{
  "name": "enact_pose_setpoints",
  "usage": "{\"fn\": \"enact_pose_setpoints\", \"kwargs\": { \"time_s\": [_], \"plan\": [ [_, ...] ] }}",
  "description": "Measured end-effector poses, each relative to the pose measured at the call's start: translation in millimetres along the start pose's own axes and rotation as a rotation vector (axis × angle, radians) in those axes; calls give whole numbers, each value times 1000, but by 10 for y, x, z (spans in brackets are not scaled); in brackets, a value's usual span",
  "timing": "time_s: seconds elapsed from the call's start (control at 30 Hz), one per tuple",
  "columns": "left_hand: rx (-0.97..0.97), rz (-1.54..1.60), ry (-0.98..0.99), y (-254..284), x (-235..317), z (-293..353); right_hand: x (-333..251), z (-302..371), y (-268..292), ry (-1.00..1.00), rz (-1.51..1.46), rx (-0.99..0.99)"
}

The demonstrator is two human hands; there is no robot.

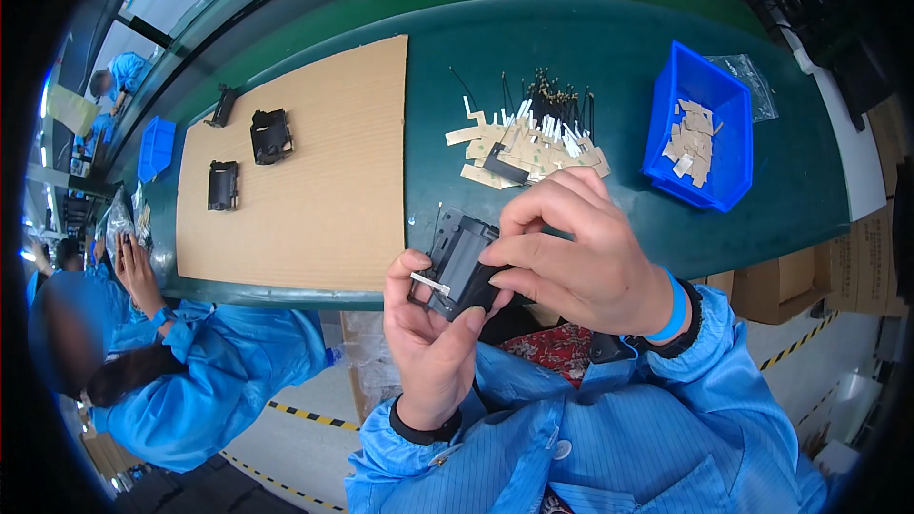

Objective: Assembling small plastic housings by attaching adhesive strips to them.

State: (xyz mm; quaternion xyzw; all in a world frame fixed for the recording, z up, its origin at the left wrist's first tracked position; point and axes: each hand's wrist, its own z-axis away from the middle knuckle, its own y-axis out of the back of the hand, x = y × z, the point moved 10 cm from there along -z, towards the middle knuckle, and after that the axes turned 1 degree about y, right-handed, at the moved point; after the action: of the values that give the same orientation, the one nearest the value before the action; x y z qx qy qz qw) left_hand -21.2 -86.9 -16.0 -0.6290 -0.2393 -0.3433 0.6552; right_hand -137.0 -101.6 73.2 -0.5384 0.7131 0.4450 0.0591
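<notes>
My left hand (pixel 430 350) holds a black plastic housing (pixel 464 259) above the table's near edge, fingers wrapped round its left side and thumb at its lower end. A short white strip (pixel 431 283) lies across the housing's lower left, beside my left fingers. From the other side my right hand (pixel 592 252) is closed, its thumb and fingertips pinching the housing's right edge. Whether those fingertips also grip a smaller part is hidden. Just beyond, a dark flat piece (pixel 506 165) rests on a pile of tan adhesive-backed pieces with thin black cables (pixel 538 138).
A cardboard sheet (pixel 333 181) on the green table (pixel 628 48) carries several black housings (pixel 271 137). At right stands a blue bin (pixel 728 171) of tan paper scraps (pixel 694 138), near a clear plastic bag (pixel 749 81). A co-worker in blue (pixel 219 371) sits at left.
</notes>
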Motion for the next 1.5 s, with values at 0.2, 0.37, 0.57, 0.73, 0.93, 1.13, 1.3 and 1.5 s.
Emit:
{"fn": "enact_pose_setpoints", "kwargs": {
  "time_s": [0.2, 0.37, 0.57, 0.73, 0.93, 1.13, 1.3, 1.5],
  "plan": [
    [-22, -66, -42, -26, 14, -13, 16, 12, -32, 23, 18, 13],
    [-4, -95, -76, -26, 31, -13, -71, 21, -81, 71, 186, 47],
    [77, -298, -204, 46, 141, 13, -118, 53, -119, 85, 208, 80],
    [72, -67, -41, 84, 99, -102, -120, 2, -9, 53, 125, 79],
    [-19, -29, -16, 32, 67, -59, -55, -9, -39, 30, 78, 11],
    [-13, -31, -13, -2, 58, -66, -133, 8, -50, 137, 129, 80],
    [43, -175, -108, 75, 116, -89, -126, 31, -100, 114, 142, 128],
    [58, -292, -190, 80, 223, -92, -121, 1, -150, 38, 56, 51]
  ]
}}
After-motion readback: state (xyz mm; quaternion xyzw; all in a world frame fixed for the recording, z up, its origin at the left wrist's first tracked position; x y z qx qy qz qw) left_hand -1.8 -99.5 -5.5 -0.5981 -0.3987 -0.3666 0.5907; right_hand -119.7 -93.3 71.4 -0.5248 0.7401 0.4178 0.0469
